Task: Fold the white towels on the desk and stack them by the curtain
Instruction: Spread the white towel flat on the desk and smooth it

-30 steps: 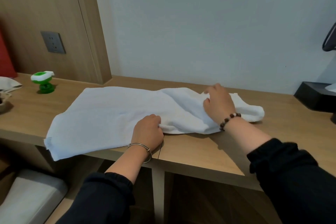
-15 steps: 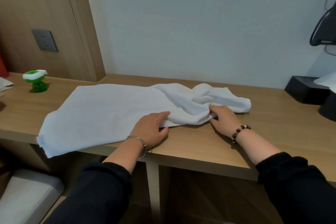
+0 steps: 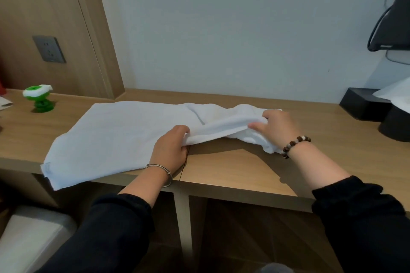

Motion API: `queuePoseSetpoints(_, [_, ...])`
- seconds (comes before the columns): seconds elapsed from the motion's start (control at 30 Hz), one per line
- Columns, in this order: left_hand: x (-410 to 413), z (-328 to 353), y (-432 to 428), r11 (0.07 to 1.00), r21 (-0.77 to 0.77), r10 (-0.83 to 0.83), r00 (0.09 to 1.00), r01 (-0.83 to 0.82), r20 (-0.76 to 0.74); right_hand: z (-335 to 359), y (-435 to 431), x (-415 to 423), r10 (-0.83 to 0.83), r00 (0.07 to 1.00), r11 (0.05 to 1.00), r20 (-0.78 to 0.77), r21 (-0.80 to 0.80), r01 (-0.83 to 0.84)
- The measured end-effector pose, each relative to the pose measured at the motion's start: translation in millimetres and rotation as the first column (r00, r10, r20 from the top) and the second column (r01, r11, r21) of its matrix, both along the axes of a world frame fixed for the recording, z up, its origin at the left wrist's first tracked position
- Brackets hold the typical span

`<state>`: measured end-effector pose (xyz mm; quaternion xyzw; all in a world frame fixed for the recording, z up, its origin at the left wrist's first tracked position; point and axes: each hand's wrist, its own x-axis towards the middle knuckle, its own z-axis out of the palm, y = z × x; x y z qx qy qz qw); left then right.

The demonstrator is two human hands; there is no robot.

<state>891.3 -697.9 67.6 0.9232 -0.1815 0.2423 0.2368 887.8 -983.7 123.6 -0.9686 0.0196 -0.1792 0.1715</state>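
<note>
1 white towel (image 3: 115,137) on a light wood desk (image 3: 233,168). Its L part lies flat, w/ the front-L corner hanging over the desk's front edge. The R part is bunched and twisted, raised a bit off the top between the 2 hands.

Left hand (image 3: 170,146), silver bangle (image 3: 159,169) at the wrist, has fingers curled on the towel's near edge at about mid-length. Right hand (image 3: 277,128), bead bracelet (image 3: 295,145) at the wrist, has fingers and thumb wrapped round the bunched R end. Both sleeves are black.

Room: pale blue-grey wall (image 3: 221,29) behind the desk, wood panel (image 3: 55,6) at L w/ a grey socket (image 3: 49,49). A green-and-white plastic item (image 3: 40,99) stands on the desk near the panel, well apart from the towel. A black box (image 3: 363,104) sits at far R against the wall, w/ white paper (image 3: 395,93) on top. A pale cushion (image 3: 28,239) shows below the desk at L.

Hard to read: L fingertips are tucked under the cloth, so can't tell how deep the grip goes. A dark round thing (image 3: 395,126) at R is cut by the frame edge. A black object w/ cable (image 3: 390,29) at upper R is also cut off, type unclear. A thin dark thread (image 3: 182,173) hangs at the desk edge by the L wrist. Can't tell what it's attached to.
</note>
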Motion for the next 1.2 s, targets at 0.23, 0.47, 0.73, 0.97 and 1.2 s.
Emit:
queuePoseSetpoints(0.23, [-2,3,2,0.992,0.104,0.078,0.996,-0.073,-0.039,9,-10,-22,0.043,0.962,0.984,-0.27,-0.153,-0.087])
queuePoseSetpoints(0.47, [-1,11,0,0.811,-0.492,0.258,0.948,-0.318,-0.187,-7,7,-29,-0.24,0.968,0.919,-0.07,-0.338,0.203])
queuePoseSetpoints(0.73, [5,27,14,0.337,-0.785,0.262,0.852,-0.52,-0.452,-19,-24,-23,-0.39,0.915,0.901,-0.102,-0.25,0.355])
queuePoseSetpoints(0.97, [-5,34,16,0.955,-0.29,-0.122,0.821,-0.055,-0.557,4,-52,-34,-0.435,0.823,0.817,-0.365,-0.544,0.191])
queuePoseSetpoints(1.2, [-3,79,12,0.966,0.045,-0.12,0.593,0.256,-0.796,20,-8,-39,-0.2,0.86,0.878,-0.47,-0.476,-0.056])
